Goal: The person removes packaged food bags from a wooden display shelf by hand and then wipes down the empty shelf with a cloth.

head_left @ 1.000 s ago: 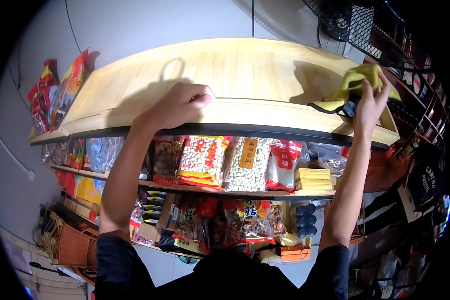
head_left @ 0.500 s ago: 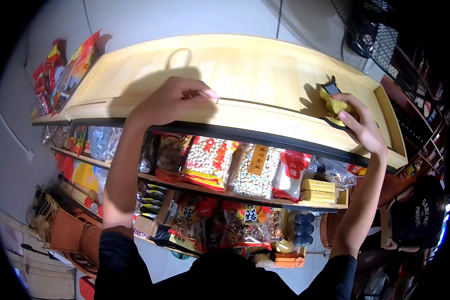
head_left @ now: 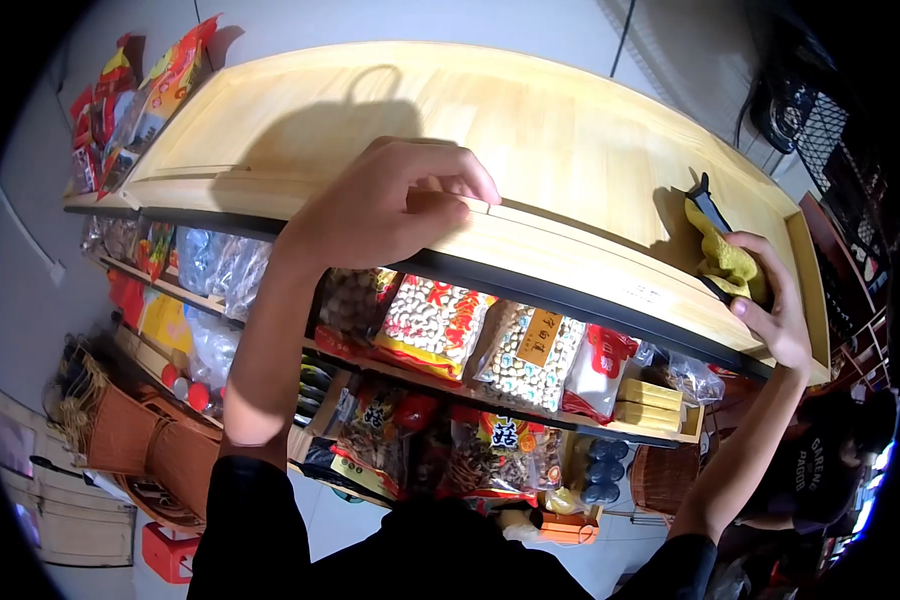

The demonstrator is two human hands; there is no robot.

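Observation:
A pale wooden shelf tray [head_left: 530, 130] spans the view, with a raised front rail [head_left: 580, 245]. My left hand [head_left: 395, 205] is over the rail left of centre, thumb and fingers closed in a pinch; anything between them is too small to make out. At the tray's right end, my right hand [head_left: 775, 305] grips a crumpled yellow cloth [head_left: 725, 262]. A dark strip-like piece [head_left: 708, 205] sticks up beside the cloth, and both lie against the rail. My left hand and head cast a shadow on the tray boards.
Below are shelves with bagged nuts [head_left: 435, 325], bagged white beans [head_left: 530, 350] and bagged dried mushrooms [head_left: 500, 455]. Red snack bags [head_left: 160, 95] stand at the upper left. Wicker baskets [head_left: 145, 450] are lower left. A person in dark clothes [head_left: 815, 460] is at the right.
The view has shifted. My left hand has moved right along the front rail, still pinched. My right hand keeps hold of the yellow cloth, now bunched differently, with the dark piece more exposed.

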